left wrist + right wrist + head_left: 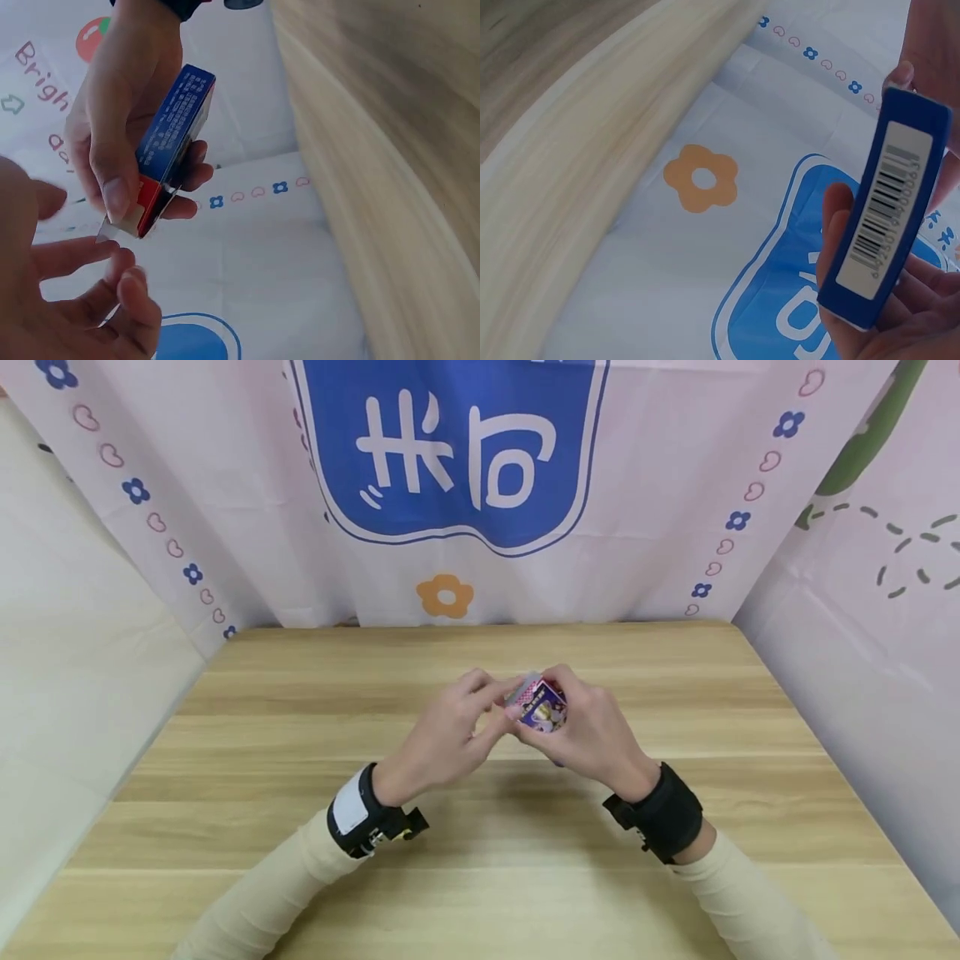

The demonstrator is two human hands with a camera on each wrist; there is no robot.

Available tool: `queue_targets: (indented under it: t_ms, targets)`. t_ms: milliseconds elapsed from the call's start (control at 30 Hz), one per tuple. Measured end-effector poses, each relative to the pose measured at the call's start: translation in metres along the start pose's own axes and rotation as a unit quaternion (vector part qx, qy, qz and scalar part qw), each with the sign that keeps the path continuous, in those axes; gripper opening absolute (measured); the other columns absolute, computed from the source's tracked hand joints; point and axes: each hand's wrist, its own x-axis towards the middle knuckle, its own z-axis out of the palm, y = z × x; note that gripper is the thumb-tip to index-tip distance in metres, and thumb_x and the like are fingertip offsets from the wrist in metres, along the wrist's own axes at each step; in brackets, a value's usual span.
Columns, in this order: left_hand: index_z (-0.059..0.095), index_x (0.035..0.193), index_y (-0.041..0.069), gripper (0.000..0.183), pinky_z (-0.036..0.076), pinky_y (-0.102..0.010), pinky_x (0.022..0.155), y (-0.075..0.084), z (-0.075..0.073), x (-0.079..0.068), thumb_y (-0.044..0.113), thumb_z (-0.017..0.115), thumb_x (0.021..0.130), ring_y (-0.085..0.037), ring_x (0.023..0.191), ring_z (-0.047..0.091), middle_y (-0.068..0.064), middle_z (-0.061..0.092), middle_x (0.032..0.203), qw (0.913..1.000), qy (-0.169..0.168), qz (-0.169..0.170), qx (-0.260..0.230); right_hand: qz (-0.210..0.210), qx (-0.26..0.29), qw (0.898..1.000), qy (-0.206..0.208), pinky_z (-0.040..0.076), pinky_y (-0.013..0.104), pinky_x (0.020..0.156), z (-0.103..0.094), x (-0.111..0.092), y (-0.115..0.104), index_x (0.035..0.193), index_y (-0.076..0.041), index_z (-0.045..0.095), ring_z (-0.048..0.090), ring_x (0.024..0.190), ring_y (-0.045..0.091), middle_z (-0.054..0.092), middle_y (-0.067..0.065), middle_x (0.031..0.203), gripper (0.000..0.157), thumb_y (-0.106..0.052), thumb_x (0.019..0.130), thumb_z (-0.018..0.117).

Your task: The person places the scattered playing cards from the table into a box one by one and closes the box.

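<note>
A small blue and red printed cardboard box (171,142), with a loose flap at one end, is raised above the table. My right hand (600,727) grips it by its sides, thumb on one side and fingers on the other. My left hand (450,727) is at the flap end. A fingertip of it touches or nearly touches the flap (109,229) in the left wrist view, and the thumb stands apart. A white barcode label (885,214) shows on the box's narrow blue side in the right wrist view. The box's contents are hidden.
Both hands are over a wood-grain table (480,877). A white printed cloth (645,552) with a blue emblem hangs along the table's back edge, and pale cloth walls flank both sides. Each wrist wears a black strap (667,814).
</note>
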Motion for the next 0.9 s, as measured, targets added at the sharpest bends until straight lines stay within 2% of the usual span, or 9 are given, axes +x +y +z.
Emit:
queue_targets:
  t_ms: [133, 233, 333, 400, 467, 633, 767, 833, 900]
  targets:
    - [0.044, 0.139, 0.012, 0.053, 0.044, -0.027, 0.062, 0.004, 0.007, -0.007, 0.04, 0.054, 0.095, -0.012, 0.085, 0.044, -0.005, 0.049, 0.103, 0.9988, -0.039, 0.007, 0.029, 0.019, 0.013, 1.0, 0.006, 0.051, 0.025, 0.045, 0.0, -0.005, 0.002, 0.102, -0.006, 0.052, 0.055, 0.058, 0.008, 0.061, 0.003, 0.078, 0.058, -0.044, 0.068, 0.081]
    - [0.038, 0.143, 0.017, 0.062, 0.047, -0.022, 0.06, 0.008, 0.013, -0.011, 0.043, 0.059, 0.091, -0.009, 0.084, 0.047, -0.005, 0.048, 0.108, 0.998, -0.057, -0.025, 0.001, 0.035, 0.032, 0.999, 0.017, 0.051, 0.025, 0.044, 0.003, -0.008, 0.002, 0.101, -0.007, 0.053, 0.056, 0.058, 0.007, 0.062, 0.003, 0.078, 0.058, -0.046, 0.067, 0.081]
    - [0.03, 0.146, 0.019, 0.07, 0.052, -0.019, 0.059, 0.018, 0.016, -0.015, 0.032, 0.067, 0.088, -0.007, 0.082, 0.056, -0.005, 0.052, 0.112, 0.9894, -0.068, -0.077, -0.103, 0.06, 0.056, 0.996, 0.045, 0.051, 0.027, 0.042, 0.007, -0.011, -0.003, 0.1, -0.007, 0.055, 0.057, 0.058, 0.007, 0.064, 0.003, 0.079, 0.056, -0.043, 0.067, 0.082]
    - [0.027, 0.147, 0.017, 0.075, 0.056, -0.023, 0.061, 0.026, 0.017, -0.018, 0.019, 0.07, 0.086, -0.011, 0.08, 0.062, -0.009, 0.055, 0.113, 0.973, -0.062, -0.109, -0.194, 0.085, 0.08, 0.991, 0.06, 0.051, 0.029, 0.043, 0.009, -0.012, -0.01, 0.1, -0.006, 0.056, 0.058, 0.06, 0.008, 0.065, 0.003, 0.081, 0.055, -0.039, 0.067, 0.084]
    - [0.03, 0.145, 0.013, 0.075, 0.057, -0.027, 0.063, 0.034, 0.017, -0.019, 0.008, 0.072, 0.083, -0.016, 0.078, 0.066, -0.015, 0.059, 0.111, 0.9553, -0.036, -0.132, -0.262, 0.116, 0.109, 0.985, 0.065, 0.052, 0.031, 0.046, 0.009, -0.012, -0.022, 0.103, -0.004, 0.056, 0.059, 0.063, 0.01, 0.066, 0.005, 0.084, 0.054, -0.034, 0.068, 0.084]
    - [0.041, 0.137, 0.006, 0.065, 0.057, -0.034, 0.069, 0.043, 0.013, -0.025, -0.003, 0.071, 0.081, -0.023, 0.08, 0.067, -0.023, 0.064, 0.106, 0.9207, 0.041, -0.194, -0.336, 0.194, 0.211, 0.956, 0.06, 0.055, 0.027, 0.063, 0.001, -0.017, -0.05, 0.114, 0.003, 0.056, 0.064, 0.082, 0.019, 0.066, 0.015, 0.099, 0.041, -0.016, 0.083, 0.074]
    - [0.038, 0.131, 0.003, 0.058, 0.057, -0.037, 0.071, 0.042, 0.007, -0.035, -0.007, 0.068, 0.082, -0.029, 0.08, 0.066, -0.026, 0.066, 0.097, 0.8895, 0.086, -0.237, -0.381, 0.236, 0.298, 0.919, 0.101, 0.056, 0.024, 0.07, 0.0, -0.028, -0.057, 0.11, 0.009, 0.05, 0.064, 0.089, 0.028, 0.059, 0.022, 0.107, 0.031, -0.003, 0.087, 0.067]
    - [0.038, 0.125, 0.002, 0.053, 0.057, -0.04, 0.072, 0.041, 0.005, -0.039, -0.008, 0.068, 0.082, -0.03, 0.081, 0.066, -0.025, 0.066, 0.096, 0.8842, 0.1, -0.238, -0.389, 0.246, 0.336, 0.9, 0.127, 0.057, 0.026, 0.068, 0.004, -0.033, -0.058, 0.104, 0.01, 0.047, 0.065, 0.089, 0.03, 0.056, 0.022, 0.108, 0.03, -0.002, 0.085, 0.068]
    - [0.04, 0.121, 0.0, 0.049, 0.057, -0.042, 0.072, 0.04, 0.004, -0.042, -0.007, 0.068, 0.082, -0.03, 0.082, 0.065, -0.024, 0.067, 0.097, 0.8895, 0.103, -0.227, -0.383, 0.243, 0.363, 0.887, 0.147, 0.057, 0.029, 0.067, 0.01, -0.038, -0.055, 0.103, 0.009, 0.047, 0.065, 0.089, 0.031, 0.054, 0.021, 0.111, 0.03, -0.002, 0.085, 0.069]
